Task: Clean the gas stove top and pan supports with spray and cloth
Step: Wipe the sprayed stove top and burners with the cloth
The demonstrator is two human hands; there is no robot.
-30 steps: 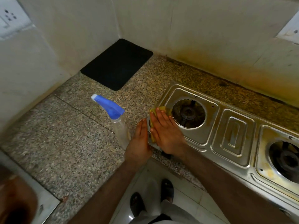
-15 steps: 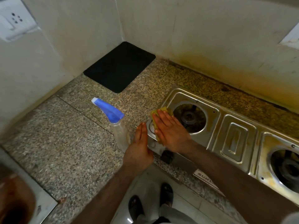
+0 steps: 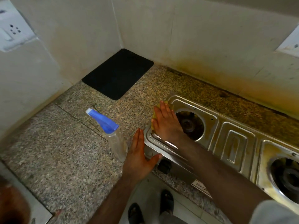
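The right hand (image 3: 165, 122), fingers flat, is pressing the yellow cloth (image 3: 154, 116) farther back along the stove (image 3: 233, 139) top's left rim than a second ago (wiping is progressing), while the left hand (image 3: 139, 156), open and holding nothing, is bracing the stove's front corner beside the spray bottle (image 3: 111, 136) standing on the tabletop (image 3: 64, 151).

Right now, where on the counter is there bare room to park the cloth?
Bare granite lies left of the spray bottle toward the wall, and between the bottle and the black mat. Crowded: the gap between bottle and stove, filled by the left hand; the right hand presses the yellow cloth there.
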